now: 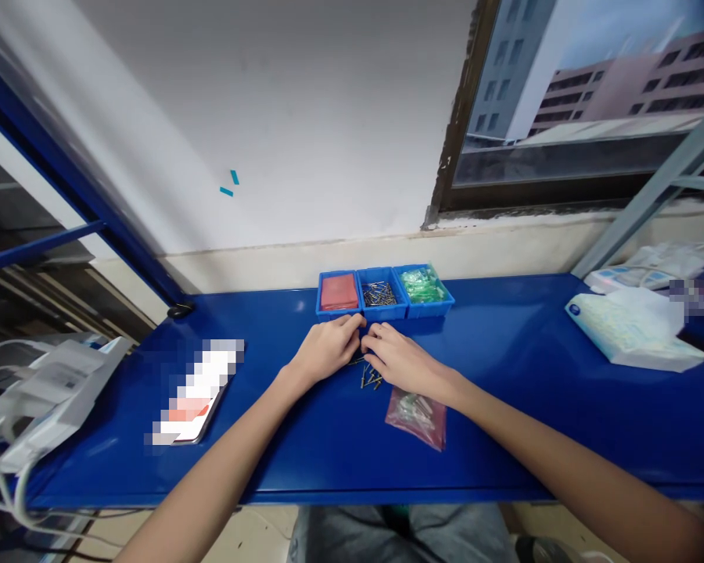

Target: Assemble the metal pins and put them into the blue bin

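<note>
My left hand [328, 346] and my right hand [400, 358] are close together over the blue table, just in front of the bins. The fingers of both are curled inward, and what they hold, if anything, is hidden. Below the fingertips lies a small loose heap of thin metal pieces that look like screws [371, 378]. A reddish clear bag [418, 418] with small packets inside lies beneath my right wrist. Behind the hands stand three joined blue bins: one with red bags [339, 292], one with similar metal pieces [378, 295], one with green-and-clear packets [423, 285].
A phone [202, 399] with a blurred screen lies left on the table [305, 461]. Further left are a white device with cables [64, 391]. A tissue pack [627, 328] sits at the right, with a power strip [622, 277] behind it. Wall and window rise behind.
</note>
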Demonstrator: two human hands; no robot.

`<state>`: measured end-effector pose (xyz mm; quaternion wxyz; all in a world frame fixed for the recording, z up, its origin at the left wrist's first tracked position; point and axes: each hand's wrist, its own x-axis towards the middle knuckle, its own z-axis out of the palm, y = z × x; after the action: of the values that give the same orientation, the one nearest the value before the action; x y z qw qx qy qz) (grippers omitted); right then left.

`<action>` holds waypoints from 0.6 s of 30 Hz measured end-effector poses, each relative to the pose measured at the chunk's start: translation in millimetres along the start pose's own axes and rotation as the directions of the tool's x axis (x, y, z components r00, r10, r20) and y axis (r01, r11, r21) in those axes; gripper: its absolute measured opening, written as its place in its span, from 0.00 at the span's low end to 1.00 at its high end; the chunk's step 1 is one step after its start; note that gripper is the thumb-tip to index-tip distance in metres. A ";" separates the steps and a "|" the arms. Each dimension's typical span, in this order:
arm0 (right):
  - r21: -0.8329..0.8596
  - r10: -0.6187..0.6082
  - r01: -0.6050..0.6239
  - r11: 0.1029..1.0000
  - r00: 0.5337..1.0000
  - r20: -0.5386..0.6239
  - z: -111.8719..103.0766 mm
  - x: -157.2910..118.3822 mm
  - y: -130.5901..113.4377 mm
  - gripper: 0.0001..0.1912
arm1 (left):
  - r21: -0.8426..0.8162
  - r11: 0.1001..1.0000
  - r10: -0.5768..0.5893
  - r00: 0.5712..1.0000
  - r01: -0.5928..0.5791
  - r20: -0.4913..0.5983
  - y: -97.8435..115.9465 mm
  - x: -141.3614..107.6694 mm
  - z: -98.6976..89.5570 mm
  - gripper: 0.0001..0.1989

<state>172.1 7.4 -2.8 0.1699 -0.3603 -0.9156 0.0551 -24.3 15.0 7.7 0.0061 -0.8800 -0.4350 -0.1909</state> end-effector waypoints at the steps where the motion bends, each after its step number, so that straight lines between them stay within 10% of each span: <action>1: -0.013 0.003 -0.003 1.000 1.000 -0.003 1.1 0.5 -0.3 0.06 | 0.001 1.000 0.000 1.000 0.000 -0.003 0.8 0.0 0.7 0.09; 10: -0.015 0.031 -0.032 0.999 0.999 -0.007 2.8 -2.9 -1.1 0.09 | -0.003 0.999 -0.054 0.996 0.054 -0.065 -2.1 1.2 2.4 0.11; 18: 0.081 0.109 -0.092 0.992 0.965 -0.239 -0.1 -8.2 24.2 0.09 | -0.056 0.997 0.047 0.997 -0.050 -0.054 1.5 2.3 4.9 0.10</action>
<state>193.3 19.7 -10.3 0.2902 -0.4040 -0.8660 0.0510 -20.3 16.7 4.2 -0.0031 -0.8847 -0.4076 -0.2262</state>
